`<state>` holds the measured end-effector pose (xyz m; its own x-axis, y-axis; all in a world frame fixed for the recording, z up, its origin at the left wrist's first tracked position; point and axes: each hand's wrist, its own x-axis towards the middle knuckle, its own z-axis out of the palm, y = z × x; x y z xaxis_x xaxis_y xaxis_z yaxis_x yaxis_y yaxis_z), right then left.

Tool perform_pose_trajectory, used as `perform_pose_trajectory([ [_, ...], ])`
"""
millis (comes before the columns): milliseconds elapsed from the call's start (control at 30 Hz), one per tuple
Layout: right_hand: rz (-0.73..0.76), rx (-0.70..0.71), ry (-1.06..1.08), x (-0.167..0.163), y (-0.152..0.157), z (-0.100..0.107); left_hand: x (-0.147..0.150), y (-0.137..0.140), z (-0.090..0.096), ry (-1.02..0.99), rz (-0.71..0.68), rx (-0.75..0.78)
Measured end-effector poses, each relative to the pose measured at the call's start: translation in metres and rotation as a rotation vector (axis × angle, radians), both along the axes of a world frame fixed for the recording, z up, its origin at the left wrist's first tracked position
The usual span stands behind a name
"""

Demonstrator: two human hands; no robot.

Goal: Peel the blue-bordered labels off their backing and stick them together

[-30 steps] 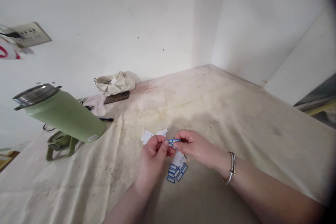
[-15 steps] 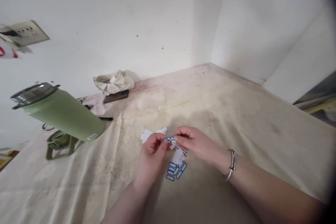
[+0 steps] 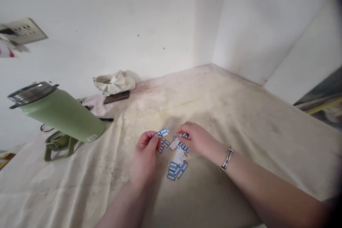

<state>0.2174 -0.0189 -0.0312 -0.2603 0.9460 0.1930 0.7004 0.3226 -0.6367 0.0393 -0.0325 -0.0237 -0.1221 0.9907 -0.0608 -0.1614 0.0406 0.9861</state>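
Note:
My left hand (image 3: pixel 145 153) pinches blue-bordered label stickers (image 3: pixel 161 133) between thumb and fingers. More of these labels show just below its fingertips; whether they are in the hand or on the cloth, I cannot tell. Over on the right, my right hand (image 3: pixel 196 137) has its fingers bent and a gap between thumb and index finger. Close to its thumb tip is a white slip of paper (image 3: pixel 175 144), and blue-bordered labels show around and beneath the fingers. Nearer me, a cluster of labels (image 3: pixel 176 170) lies on the cloth, with a white paper piece (image 3: pixel 179 156) above it.
A green tumbler (image 3: pixel 64 114) with a steel rim stands at the left, beside a green strap-like piece (image 3: pixel 60 146). Further back are a cream pouch (image 3: pixel 114 82) with a beaded chain, a phone (image 3: pixel 117 97) and a black pen (image 3: pixel 106 119). Walls border the cloth-covered table (image 3: pixel 80 185).
My hands have moved apart from their meeting point. The left went left with labels in its fingers, and the right let go of them.

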Motion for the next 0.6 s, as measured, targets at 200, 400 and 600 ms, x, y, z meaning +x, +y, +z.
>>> perform_pose_trajectory([
  [200, -0.074, 0.028, -0.047, 0.003, 0.005, 0.002, 0.002, 0.000, -0.001, -0.005, 0.008, -0.020],
  [400, -0.127, -0.050, -0.128, 0.019, 0.008, 0.005, 0.001, 0.001, -0.002, -0.029, 0.005, -0.039],
  [600, -0.031, -0.078, -0.179, 0.016, 0.008, 0.001, 0.002, -0.001, -0.003, -0.046, -0.006, -0.038],
])
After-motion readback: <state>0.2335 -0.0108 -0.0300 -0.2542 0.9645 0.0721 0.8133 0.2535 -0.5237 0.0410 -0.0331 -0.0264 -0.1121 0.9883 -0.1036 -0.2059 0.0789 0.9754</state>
